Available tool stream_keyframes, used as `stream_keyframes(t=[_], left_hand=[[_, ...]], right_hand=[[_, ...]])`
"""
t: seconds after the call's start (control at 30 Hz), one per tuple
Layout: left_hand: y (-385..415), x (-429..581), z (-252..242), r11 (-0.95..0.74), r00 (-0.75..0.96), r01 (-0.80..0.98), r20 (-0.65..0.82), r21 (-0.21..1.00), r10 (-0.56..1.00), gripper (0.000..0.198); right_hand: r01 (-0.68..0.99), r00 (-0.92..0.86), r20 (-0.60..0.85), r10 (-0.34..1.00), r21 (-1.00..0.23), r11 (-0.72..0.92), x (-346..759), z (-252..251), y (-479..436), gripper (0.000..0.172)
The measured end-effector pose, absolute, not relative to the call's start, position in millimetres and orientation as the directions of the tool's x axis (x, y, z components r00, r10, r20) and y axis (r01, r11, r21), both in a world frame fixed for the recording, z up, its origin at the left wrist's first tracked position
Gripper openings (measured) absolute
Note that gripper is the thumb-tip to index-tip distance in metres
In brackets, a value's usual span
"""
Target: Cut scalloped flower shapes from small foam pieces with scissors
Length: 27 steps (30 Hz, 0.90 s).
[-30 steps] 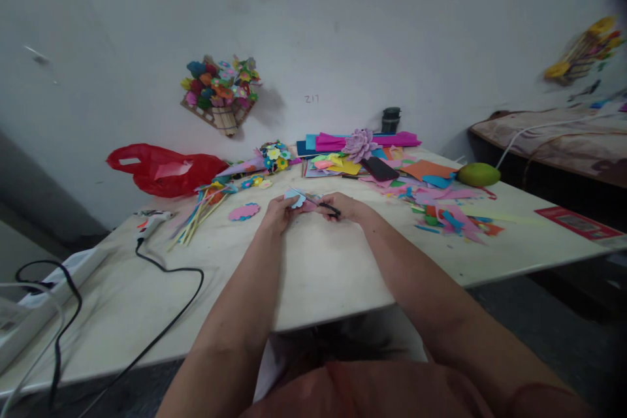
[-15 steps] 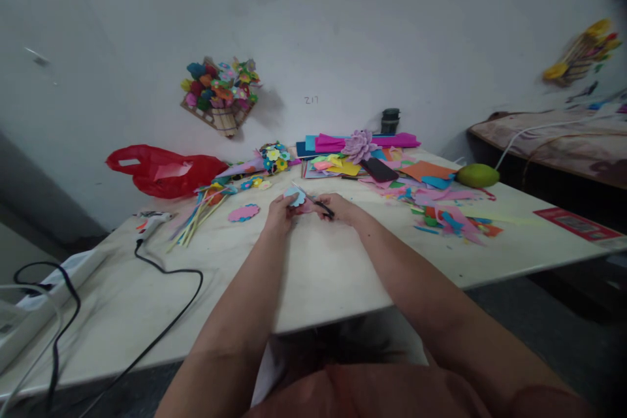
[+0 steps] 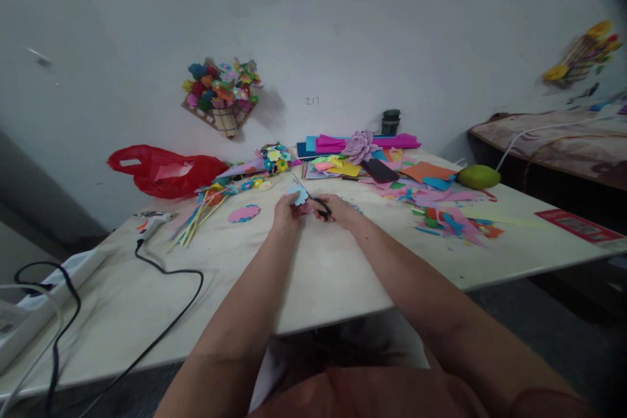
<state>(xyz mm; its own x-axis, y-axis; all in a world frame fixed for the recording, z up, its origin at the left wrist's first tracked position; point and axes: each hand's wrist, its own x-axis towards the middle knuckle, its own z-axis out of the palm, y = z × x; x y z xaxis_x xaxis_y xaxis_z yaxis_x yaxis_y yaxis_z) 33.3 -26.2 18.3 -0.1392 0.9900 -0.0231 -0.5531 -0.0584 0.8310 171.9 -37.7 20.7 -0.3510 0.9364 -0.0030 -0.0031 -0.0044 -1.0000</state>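
In my left hand is a light blue paper piece with a scalloped edge, pinched between thumb and fingers. A bit of pink paper shows just below it. My right hand is closed round the black handles of a pair of scissors. Their blades point up and left, at the right edge of the blue piece. Left of my hands, a pink scalloped paper disc with a blue edge lies flat on the white table.
A glue gun with a black cord and a power strip lie at left. Behind are a red plastic bag and paper flowers. Coloured paper scraps, a dark phone and a green mango-like fruit lie right.
Both hands stay close together, with the left shifted slightly right. The scissors have turned a little and their handles look wider apart. Small blue snippets now show beside my right hand.
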Motion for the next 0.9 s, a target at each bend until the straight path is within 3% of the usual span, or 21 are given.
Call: stream_keyframes(t=[0.23, 0.47, 0.9], left_hand=[[-25, 38, 11, -0.071, -0.124, -0.56, 0.001, 0.825, 0.992, 0.012], [-26, 45, 12, -0.142, -0.226, -0.591, 0.006, 0.794, 0.974, 0.015], [-25, 49, 7, -0.152, -0.228, -0.58, 0.02, 0.801, 0.974, 0.017]], right_hand=[[-0.087, -0.303, -0.001, 0.953, -0.996, -0.029, 166, 24, -42, 0.02], [-0.114, -0.279, 0.032, 0.96, -0.994, 0.0, 161, 26, -46, 0.023], [-0.041, -0.246, 0.091, 0.965, -0.996, 0.083, 152, 11, -35, 0.029]])
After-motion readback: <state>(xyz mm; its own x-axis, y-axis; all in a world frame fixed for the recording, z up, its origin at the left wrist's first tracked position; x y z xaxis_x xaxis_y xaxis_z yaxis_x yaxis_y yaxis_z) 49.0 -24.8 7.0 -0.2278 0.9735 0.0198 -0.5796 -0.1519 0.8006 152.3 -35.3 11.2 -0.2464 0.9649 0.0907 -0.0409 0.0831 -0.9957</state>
